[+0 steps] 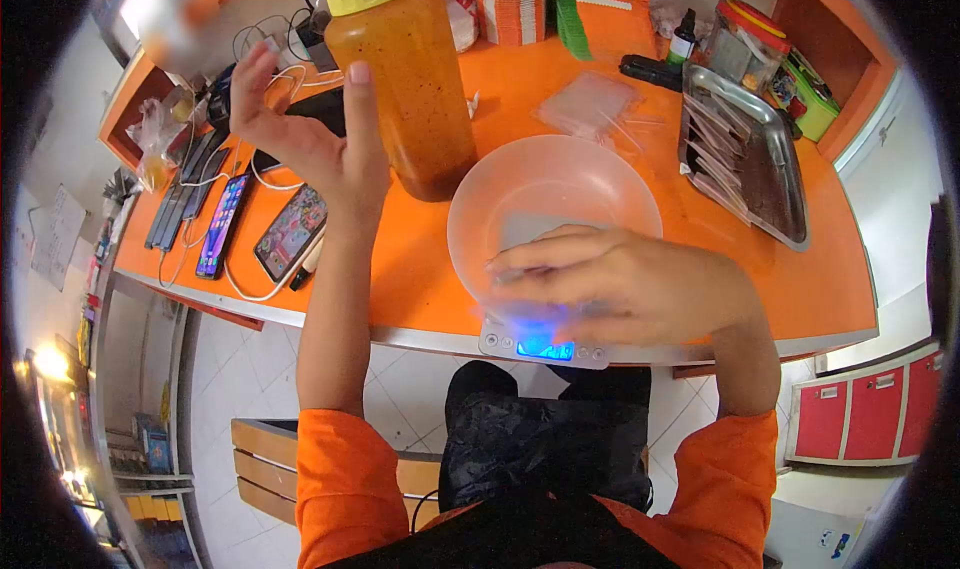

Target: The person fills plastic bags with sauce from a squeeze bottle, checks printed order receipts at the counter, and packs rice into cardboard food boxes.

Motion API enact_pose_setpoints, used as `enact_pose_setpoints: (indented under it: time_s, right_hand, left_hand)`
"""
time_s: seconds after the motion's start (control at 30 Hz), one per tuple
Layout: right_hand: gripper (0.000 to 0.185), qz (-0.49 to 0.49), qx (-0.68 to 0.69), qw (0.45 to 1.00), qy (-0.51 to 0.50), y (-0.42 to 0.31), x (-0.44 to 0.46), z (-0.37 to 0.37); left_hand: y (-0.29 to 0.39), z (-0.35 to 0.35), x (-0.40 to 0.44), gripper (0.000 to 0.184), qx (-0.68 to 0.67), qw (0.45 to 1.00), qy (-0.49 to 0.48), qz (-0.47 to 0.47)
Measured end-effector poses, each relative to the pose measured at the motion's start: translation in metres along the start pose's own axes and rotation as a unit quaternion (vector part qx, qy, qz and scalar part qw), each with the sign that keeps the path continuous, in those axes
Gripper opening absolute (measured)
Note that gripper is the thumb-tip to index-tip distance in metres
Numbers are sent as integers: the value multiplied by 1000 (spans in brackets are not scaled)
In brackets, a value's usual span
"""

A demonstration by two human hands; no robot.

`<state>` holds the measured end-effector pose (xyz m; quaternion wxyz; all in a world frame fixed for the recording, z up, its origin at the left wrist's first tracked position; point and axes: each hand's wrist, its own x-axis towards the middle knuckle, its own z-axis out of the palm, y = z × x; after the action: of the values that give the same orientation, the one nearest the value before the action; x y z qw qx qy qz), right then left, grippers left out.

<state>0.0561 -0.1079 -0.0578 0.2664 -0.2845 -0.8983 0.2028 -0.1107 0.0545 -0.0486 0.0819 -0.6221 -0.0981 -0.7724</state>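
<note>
My left hand is raised over the left part of the table, its fingers spread and holding nothing. Just right of its thumb stands a large clear bottle with a yellow lid, full of speckled orange-brown sauce. A translucent plastic bowl sits on a kitchen scale at the table's front edge. The scale's display glows blue. My right hand reaches across the bowl's near side above the display. Motion smears its fingertips, so whether they hold anything is unclear.
On the right lies a metal tray with several thin plastic packets. Clear plastic bags lie behind the bowl. Two phones and cables are at left. A lidded jar and stacked orange-white packaging stand at the back.
</note>
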Motion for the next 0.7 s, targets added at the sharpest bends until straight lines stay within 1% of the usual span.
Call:
enact_pose_setpoints:
  time_s: [0.07, 0.1, 0.13, 0.17, 0.2, 0.27, 0.3, 0.4, 0.5, 0.6, 0.7]
  right_hand:
    - [26, 122, 59, 990, 32, -7, 2, -10]
    - [22, 182, 88, 978, 49, -9, 2, -15]
    - [23, 178, 72, 977, 89, -4, 1, -16]
    - [24, 174, 55, 975, 129, 4, 0, -17]
    - [24, 175, 39, 968, 173, 10, -1, -17]
    - [24, 181, 7, 947, 264, 22, -4, -17]
    - [23, 185, -7, 932, 311, 26, -5, -17]
    - [20, 154, 5, 888, 433, 26, 3, -13]
    - [21, 121, -21, 881, 456, 32, 1, -12]
    - [24, 101, 36, 860, 500, 28, 6, -7]
    - [26, 102, 16, 861, 497, 19, 8, -4]
  left_hand:
    - [5, 0, -6, 36, -151, 986, -68, -35]
    - [8, -1, -8, 33, -225, 968, -101, -51]
    - [12, -4, -10, 30, -277, 938, -186, -93]
    - [16, -7, -11, 28, -325, 897, -269, -133]
    - [22, -5, -11, 28, -365, 853, -317, -197]
    - [38, 3, -11, 29, -433, 741, -404, -316]
    - [40, 6, -14, 31, -424, 749, -394, -321]
    - [42, 9, -17, 35, -379, 776, -374, -337]
    - [45, 9, -12, 38, -407, 745, -327, -415]
    - [46, 9, -10, 42, -407, 748, -307, -425]
    - [44, 12, -21, 42, -459, 746, -287, -388]
